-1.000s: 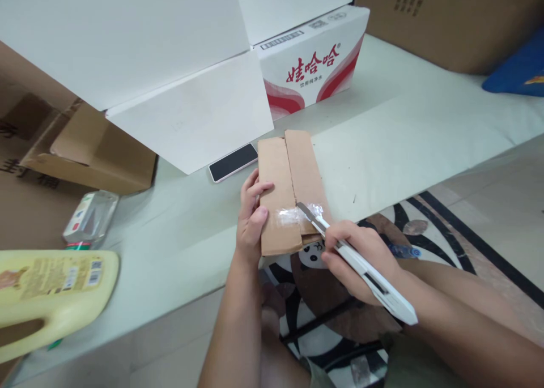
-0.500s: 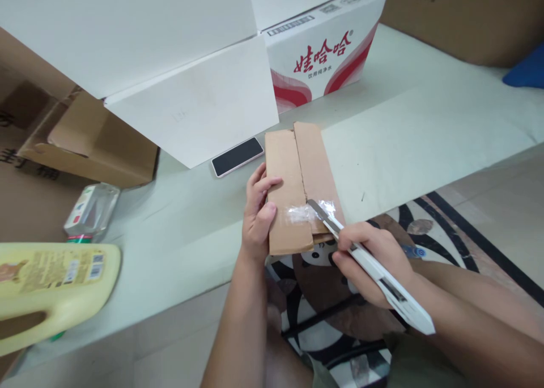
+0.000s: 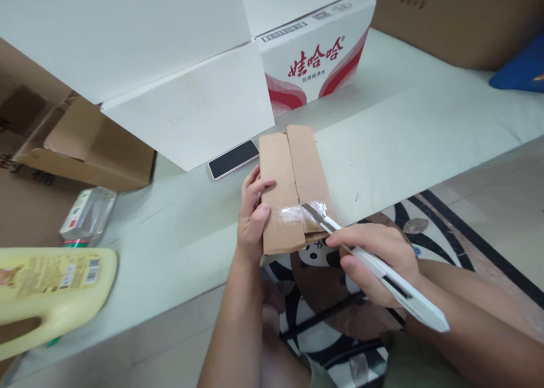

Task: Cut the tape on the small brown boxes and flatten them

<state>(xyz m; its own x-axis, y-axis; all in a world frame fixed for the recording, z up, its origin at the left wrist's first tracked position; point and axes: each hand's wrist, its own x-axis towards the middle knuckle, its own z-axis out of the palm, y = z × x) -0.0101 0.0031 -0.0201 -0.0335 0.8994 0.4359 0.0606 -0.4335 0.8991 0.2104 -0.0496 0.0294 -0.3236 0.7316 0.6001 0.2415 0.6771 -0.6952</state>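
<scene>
A small brown cardboard box [image 3: 278,170] is held at the table's front edge, its two flaps meeting along a lengthwise seam. Clear tape [image 3: 293,213] crosses that seam near the end closest to me. My left hand [image 3: 254,215] grips the box's left side, thumb and a finger on its top face. In my right hand [image 3: 378,260] is a white utility knife [image 3: 391,280], closed in the fingers with the blade out. The blade tip lies over the tape beside the seam; whether it has gone through cannot be made out.
A phone [image 3: 233,159] lies left of the box, before white cartons [image 3: 191,105] and a red-and-white carton [image 3: 317,59]. On the left are an open brown carton [image 3: 102,144], a clear bottle [image 3: 91,215] and a yellow jug [image 3: 85,303]. A blue object [image 3: 521,68] sits far right.
The view has shifted slightly. My right hand and the knife have moved a little, with the blade still over the tape. The left hand keeps its hold on the box.
</scene>
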